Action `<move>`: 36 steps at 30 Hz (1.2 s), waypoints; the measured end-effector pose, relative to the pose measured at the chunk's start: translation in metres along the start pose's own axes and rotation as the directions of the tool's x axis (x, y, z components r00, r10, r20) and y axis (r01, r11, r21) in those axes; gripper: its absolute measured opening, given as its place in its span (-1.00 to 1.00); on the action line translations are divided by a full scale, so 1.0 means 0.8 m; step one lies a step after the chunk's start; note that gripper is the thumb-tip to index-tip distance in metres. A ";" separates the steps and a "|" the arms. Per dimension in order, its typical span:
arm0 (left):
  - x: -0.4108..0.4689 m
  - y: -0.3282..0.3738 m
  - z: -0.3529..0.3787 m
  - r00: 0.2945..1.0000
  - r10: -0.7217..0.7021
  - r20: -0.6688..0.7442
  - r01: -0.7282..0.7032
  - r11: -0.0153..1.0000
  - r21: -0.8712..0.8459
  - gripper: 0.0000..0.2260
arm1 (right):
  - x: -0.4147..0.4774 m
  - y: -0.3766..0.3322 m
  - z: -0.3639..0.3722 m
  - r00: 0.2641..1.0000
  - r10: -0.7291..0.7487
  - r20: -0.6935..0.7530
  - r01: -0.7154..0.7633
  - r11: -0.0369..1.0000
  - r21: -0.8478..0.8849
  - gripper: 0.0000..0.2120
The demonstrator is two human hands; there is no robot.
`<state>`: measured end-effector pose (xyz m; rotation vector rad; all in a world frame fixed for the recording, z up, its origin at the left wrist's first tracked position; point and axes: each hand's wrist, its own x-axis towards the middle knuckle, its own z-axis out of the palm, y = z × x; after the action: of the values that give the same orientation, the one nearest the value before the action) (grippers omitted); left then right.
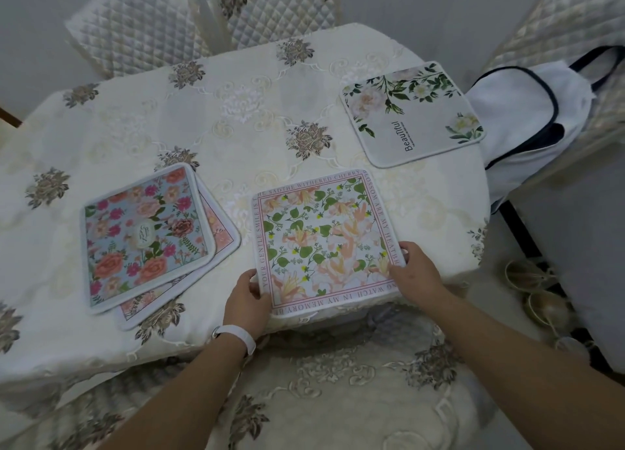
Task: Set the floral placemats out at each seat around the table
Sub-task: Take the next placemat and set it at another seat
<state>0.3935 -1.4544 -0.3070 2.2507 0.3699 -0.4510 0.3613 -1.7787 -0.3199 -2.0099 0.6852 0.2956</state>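
A pink-bordered lily placemat (324,236) lies flat at the table's near edge, in front of me. My left hand (248,302) grips its near left corner and my right hand (414,273) grips its near right edge. To the left, a blue rose placemat (145,236) rests askew on top of a pink placemat (220,226), which is mostly hidden. A pale white-flower placemat (412,115) printed "Beautiful" lies at the far right by the table's edge.
The table wears a cream embroidered cloth (236,111). Quilted chairs (135,30) stand at the far side, another chair (338,392) is just below me. A white bag with dark trim (527,111) sits on the right-hand chair. Round gold objects (541,301) lie on the floor.
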 end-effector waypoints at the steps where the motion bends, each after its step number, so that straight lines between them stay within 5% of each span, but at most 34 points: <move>1: -0.001 -0.002 0.001 1.000 0.002 -0.003 -0.002 1.000 0.006 -0.62 | -0.001 0.001 -0.001 1.000 -0.003 0.000 0.003 1.000 -0.009 -0.65; 11: -0.014 -0.016 0.003 1.000 0.025 -0.006 -0.025 0.998 0.055 -0.61 | -0.012 0.009 -0.006 0.996 -0.093 0.006 0.093 0.990 -0.108 -0.64; 18: -0.025 -0.018 0.002 0.959 0.268 0.089 -0.277 0.839 0.468 -0.38 | -0.025 0.015 -0.009 0.951 -0.309 0.023 0.270 0.791 -0.549 -0.43; 25: -0.038 -0.012 0.003 0.956 0.273 0.110 -0.291 0.826 0.482 -0.39 | -0.028 0.018 -0.013 0.948 -0.307 0.083 0.293 0.738 -0.608 -0.38; 31: -0.050 0.000 -0.025 0.991 0.134 0.025 -0.135 0.930 0.342 -0.37 | -0.033 0.006 -0.016 0.956 -0.286 0.069 0.273 0.775 -0.570 -0.51; 36: -0.070 -0.013 -0.088 0.968 0.242 -0.067 -0.192 0.885 0.425 -0.49 | -0.030 -0.026 -0.006 0.959 -0.284 0.005 0.235 0.783 -0.576 -0.57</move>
<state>0.3534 -1.4005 -0.2459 2.7067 0.0773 -0.2964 0.3533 -1.7663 -0.2913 -2.6784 0.3745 0.2743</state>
